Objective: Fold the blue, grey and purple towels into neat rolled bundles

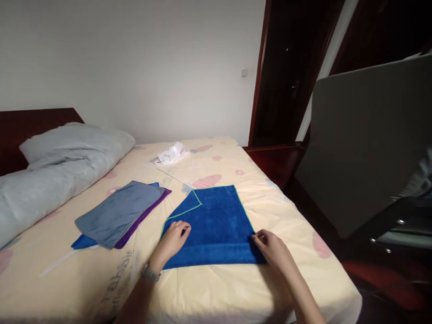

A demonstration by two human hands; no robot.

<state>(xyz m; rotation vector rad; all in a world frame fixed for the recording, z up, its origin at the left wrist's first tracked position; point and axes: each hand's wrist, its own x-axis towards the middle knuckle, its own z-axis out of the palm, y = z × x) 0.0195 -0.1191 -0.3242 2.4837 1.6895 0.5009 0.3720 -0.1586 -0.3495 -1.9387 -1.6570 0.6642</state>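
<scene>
A blue microfibre towel [219,220] with light green edging lies spread on the bed in front of me. Its far left corner is turned over inward, and a crease runs across near its close edge. My right hand [270,245] pinches the towel's right edge between thumb and fingers. Over the left part of the towel, my left hand [172,243] has its fingers curled toward the thumb; whether cloth is caught between them is hidden. Left of the towel lies a loose stack of cloths, with a grey-blue cloth [121,211] on top and a purple cloth [143,220] under it.
A crumpled white plastic bag [172,154] sits farther back on the patterned bed sheet [222,155]. A grey quilt [77,153] is heaped at the left. Right of the bed's edge stands a large dark grey panel [364,144], with a dark door [280,76] behind.
</scene>
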